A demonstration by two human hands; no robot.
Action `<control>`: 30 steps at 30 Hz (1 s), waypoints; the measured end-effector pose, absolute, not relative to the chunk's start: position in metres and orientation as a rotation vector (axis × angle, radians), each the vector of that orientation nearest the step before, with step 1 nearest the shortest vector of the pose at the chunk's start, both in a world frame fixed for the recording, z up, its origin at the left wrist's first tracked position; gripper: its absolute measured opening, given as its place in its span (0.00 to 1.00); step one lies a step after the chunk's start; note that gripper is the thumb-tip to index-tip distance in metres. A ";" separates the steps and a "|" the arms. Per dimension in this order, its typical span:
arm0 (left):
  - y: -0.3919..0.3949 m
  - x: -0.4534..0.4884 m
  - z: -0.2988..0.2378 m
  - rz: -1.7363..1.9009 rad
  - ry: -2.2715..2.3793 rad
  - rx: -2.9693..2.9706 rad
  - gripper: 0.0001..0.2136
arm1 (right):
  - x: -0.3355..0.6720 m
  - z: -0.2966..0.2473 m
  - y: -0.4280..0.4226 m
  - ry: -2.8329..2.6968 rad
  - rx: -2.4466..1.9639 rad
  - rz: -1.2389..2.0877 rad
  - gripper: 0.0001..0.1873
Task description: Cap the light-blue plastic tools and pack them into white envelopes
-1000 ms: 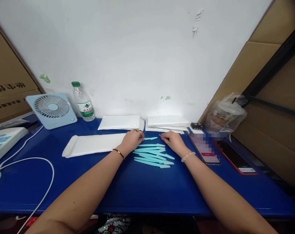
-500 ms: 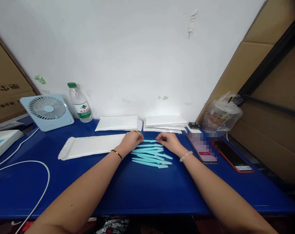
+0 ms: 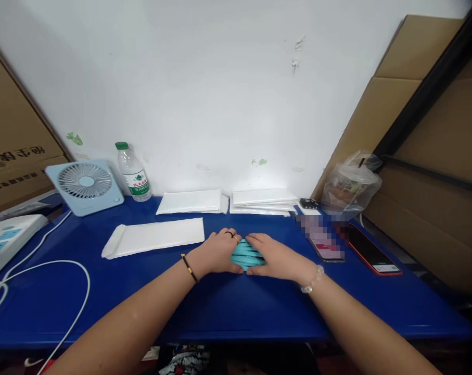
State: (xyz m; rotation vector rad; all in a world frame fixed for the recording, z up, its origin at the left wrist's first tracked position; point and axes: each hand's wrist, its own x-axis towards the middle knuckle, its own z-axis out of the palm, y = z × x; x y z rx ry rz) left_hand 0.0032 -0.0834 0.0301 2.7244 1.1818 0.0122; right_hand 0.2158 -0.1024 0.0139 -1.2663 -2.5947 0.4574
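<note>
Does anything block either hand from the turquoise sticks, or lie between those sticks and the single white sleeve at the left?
Nothing visible separates the left hand or right hand from the turquoise sticks; both cup them. Toward the white sleeve, the left hand itself is in between; no other object shows there.

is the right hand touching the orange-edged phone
No, the right hand is around one end of the turquoise sticks, and the orange-edged phone lies apart to its right.
</note>
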 end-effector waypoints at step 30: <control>-0.152 0.026 0.001 0.124 1.374 2.792 0.13 | 0.191 0.022 -0.162 -2.823 -1.531 -0.012 0.16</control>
